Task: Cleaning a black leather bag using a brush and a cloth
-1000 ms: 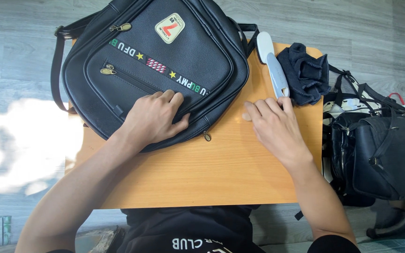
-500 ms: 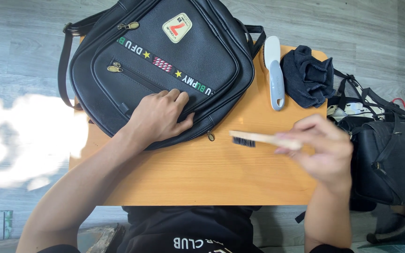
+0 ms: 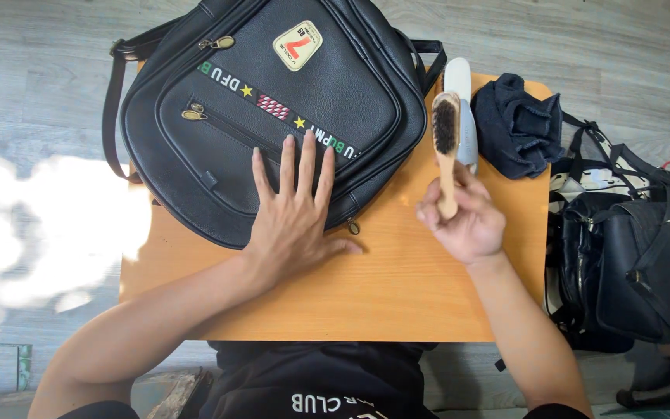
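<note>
1. The left hand (image 3: 292, 221) lies flat on the black bag (image 3: 273, 109), fingers spread wide over its front pocket; it grips nothing.
2. The right hand (image 3: 465, 221) holds a wooden brush (image 3: 446, 147) by the handle, fingers curled round it; the dark bristles face up, above the orange table (image 3: 397, 287).
3. The bag covers the table's left part; a white-grey tool (image 3: 463, 109) and a dark cloth (image 3: 517, 124) lie just beside the brush head.
</note>
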